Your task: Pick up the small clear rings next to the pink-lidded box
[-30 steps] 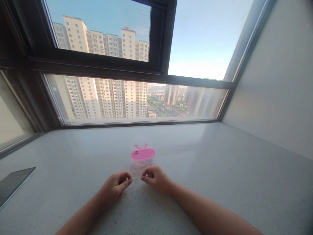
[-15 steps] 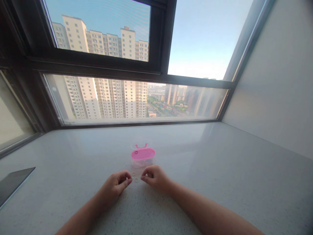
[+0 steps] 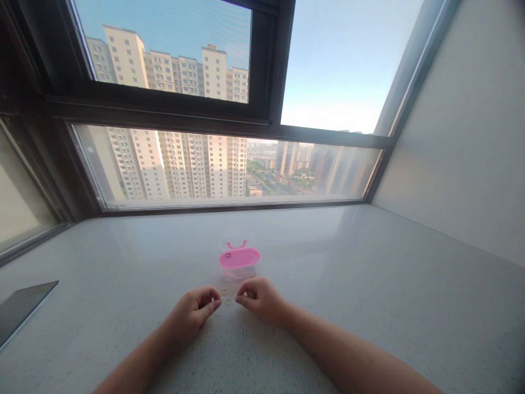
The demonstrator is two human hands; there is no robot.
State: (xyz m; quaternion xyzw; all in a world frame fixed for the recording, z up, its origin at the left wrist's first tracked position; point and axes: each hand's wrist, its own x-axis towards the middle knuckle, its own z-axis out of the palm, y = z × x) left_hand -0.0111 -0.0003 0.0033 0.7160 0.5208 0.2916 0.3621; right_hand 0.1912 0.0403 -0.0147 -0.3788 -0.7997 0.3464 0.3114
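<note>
My left hand [image 3: 202, 304] rests low over the counter with thumb and forefinger pinched together. Something pale and tiny may be at its fingertips, too small to make out. Facing it, my right hand [image 3: 259, 298] is pinched the same way, and what it holds, if anything, is hidden. Between the fingertips two small pale rings lie on the counter: a farther ring [image 3: 224, 291] and a nearer ring [image 3: 228, 301]. Just beyond the hands stands a clear oval box [image 3: 229, 273] with a pink rim and pink inside top. A dark ring [image 3: 228, 255] sits on that pink part.
A clear lid with a pink handle [image 3: 237, 246] is behind the box. The speckled white counter [image 3: 328, 273] runs back to a dark-framed window [image 3: 229, 208]. A flat dark-screened device [image 3: 24, 309] lies at the left edge, and a white wall [image 3: 459, 164] rises on the right.
</note>
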